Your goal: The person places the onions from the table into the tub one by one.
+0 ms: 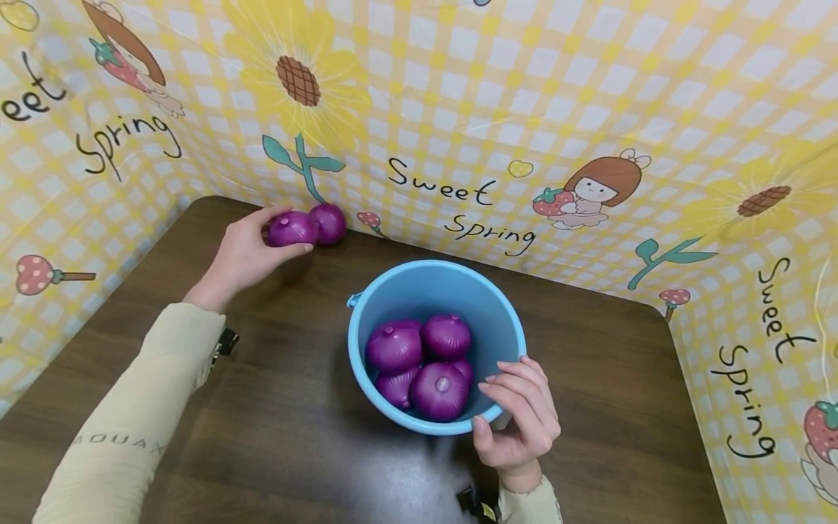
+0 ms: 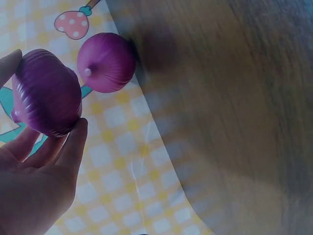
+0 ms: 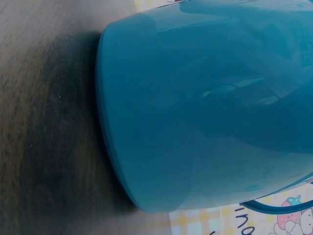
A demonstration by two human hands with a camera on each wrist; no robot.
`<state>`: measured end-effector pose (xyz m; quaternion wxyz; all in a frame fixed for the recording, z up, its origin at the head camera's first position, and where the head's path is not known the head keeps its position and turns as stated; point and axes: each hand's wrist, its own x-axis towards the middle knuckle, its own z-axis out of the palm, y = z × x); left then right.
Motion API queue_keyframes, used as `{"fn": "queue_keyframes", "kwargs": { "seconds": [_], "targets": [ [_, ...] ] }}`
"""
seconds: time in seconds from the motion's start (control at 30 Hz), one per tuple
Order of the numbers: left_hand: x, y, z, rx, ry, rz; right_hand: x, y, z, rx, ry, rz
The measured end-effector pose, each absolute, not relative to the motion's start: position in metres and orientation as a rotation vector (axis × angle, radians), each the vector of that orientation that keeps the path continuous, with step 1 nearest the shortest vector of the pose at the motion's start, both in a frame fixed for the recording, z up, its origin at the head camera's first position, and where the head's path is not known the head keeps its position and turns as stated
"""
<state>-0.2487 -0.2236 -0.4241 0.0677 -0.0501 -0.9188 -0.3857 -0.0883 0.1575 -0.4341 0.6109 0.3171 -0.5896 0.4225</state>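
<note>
My left hand holds a purple onion between thumb and fingers at the table's back left. In the left wrist view the fingers curl round this onion, and a second onion sits by the table edge. That second onion stands just right of the held one in the head view. A light blue bucket stands mid-table with several purple onions inside. My right hand grips its near right rim, fingers over the edge and thumb outside. The bucket's outer wall fills the right wrist view.
A dark wooden table carries everything. Yellow checked cloth with flower and strawberry prints rises along the back and both sides. The bucket's handle hangs low on its side in the right wrist view.
</note>
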Motion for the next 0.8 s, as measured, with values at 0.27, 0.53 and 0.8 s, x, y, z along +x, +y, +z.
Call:
{"fn": "queue_keyframes", "kwargs": {
  "seconds": [0.27, 0.53, 0.8],
  "targets": [
    [-0.244, -0.216, -0.416, -0.195, -2.750, -1.183, -0.088, 0.157, -0.435, 0.726, -1.360, 0.977],
    [-0.239, -0.202, -0.405, -0.277, -2.683, -1.196, -0.088, 0.158, -0.435, 0.727, -1.366, 0.972],
    [-0.237, -0.190, -0.398, -0.354, -2.643, -1.186, -0.088, 0.158, -0.434, 0.724, -1.368, 0.958]
  ]
}}
